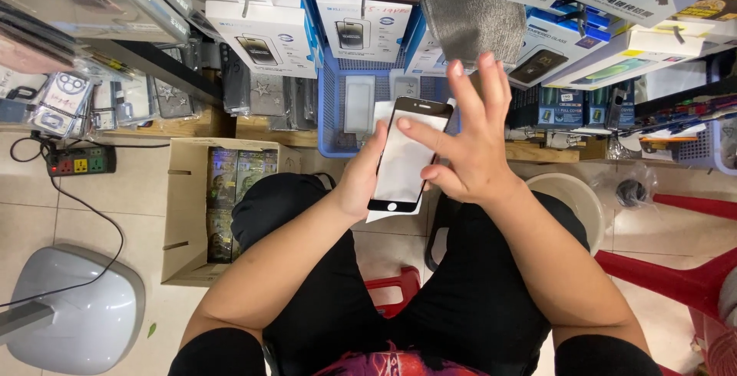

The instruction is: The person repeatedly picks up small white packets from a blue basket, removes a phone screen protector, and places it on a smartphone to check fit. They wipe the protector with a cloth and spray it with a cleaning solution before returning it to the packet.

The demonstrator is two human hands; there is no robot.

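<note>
Left hand (362,172) grips phone (407,153) by edge, screen tilted up above lap for working; right hand (464,142) spread loose, thumb pressing glass; blue basket (328,107) just beyond, within reach.

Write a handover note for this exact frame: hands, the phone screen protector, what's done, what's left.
Left hand: holds the black-bordered rectangular glass screen protector by its left edge, upright over the lap, with a white sheet behind it.
Right hand: open, fingers spread, a fingertip resting on the protector's face near its top.
Nearby: blue plastic basket of packaged protectors ahead, open cardboard box on the floor at left, white bucket at right.
Done: protector is out of any box and in hand.
Left: white sheet not yet separated; nothing set down.
</note>
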